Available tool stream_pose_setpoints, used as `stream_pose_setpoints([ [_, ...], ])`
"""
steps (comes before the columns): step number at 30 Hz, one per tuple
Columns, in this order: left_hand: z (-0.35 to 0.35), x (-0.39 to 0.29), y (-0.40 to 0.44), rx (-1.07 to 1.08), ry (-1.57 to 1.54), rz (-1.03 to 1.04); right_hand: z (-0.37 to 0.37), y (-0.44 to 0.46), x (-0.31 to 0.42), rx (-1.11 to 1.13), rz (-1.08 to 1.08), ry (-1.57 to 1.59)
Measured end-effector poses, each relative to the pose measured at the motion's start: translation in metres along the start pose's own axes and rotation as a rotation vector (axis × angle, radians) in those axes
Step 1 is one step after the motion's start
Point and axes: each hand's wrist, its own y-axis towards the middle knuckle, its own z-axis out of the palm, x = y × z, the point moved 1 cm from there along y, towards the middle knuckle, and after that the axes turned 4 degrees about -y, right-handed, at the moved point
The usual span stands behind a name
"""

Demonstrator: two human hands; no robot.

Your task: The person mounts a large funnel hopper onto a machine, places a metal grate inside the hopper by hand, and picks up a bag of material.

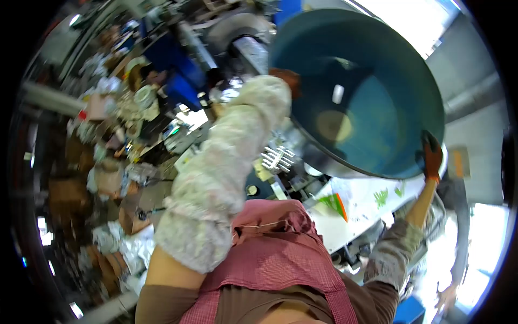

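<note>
A large round tub (pixel 394 119), dark blue-green inside, is tilted with its open mouth toward me. At its left rim is my left hand (pixel 287 81) in a reddish-brown glove, closed on the edge with its fingers partly hidden. My right hand (pixel 431 155), in a similar glove, grips the lower right rim, fingers lying over the inside wall. A small white patch (pixel 338 94) shows inside the tub; whether it is an object or a reflection I cannot tell. Pale patterned sleeve covers are on both my forearms.
Below the tub is a white surface (pixel 350 218) with green markings and an orange-edged piece (pixel 340 206). Cardboard boxes (pixel 67 197), plastic bags and loose items crowd the left. A blue bin (pixel 175 70) stands upper left. Another person's hand (pixel 447 298) seems to show at lower right.
</note>
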Motion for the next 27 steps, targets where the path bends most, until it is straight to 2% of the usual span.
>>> stream_pose_setpoints([
  [1,0.009,0.006,0.002,-0.027,0.013,-0.022,0.0,-0.001,0.003,0.046,0.119,0.109],
  [2,0.013,0.004,0.002,-0.052,0.025,-0.051,0.004,0.005,-0.02,0.039,0.014,0.141],
  [3,0.016,0.003,0.006,-0.079,0.033,-0.069,0.005,0.003,-0.014,0.053,0.0,0.079],
  [4,0.021,0.002,0.01,-0.1,0.053,-0.087,-0.001,0.004,-0.004,0.059,-0.012,0.01],
  [8,0.023,0.0,0.016,-0.146,0.111,-0.158,-0.002,-0.004,0.031,0.071,0.104,0.105],
  [9,0.025,-0.001,0.017,-0.144,0.113,-0.175,-0.002,0.0,0.017,0.066,0.017,0.026],
  [12,0.026,0.005,0.022,-0.153,-0.007,-0.113,-0.002,0.001,0.014,0.045,-0.026,-0.068],
  [13,0.028,0.007,0.022,-0.217,-0.007,-0.086,-0.001,0.002,0.012,0.029,-0.025,-0.076],
  [27,0.019,0.002,0.015,-0.136,-0.065,-0.121,0.0,0.003,0.0,0.043,-0.032,0.025],
])
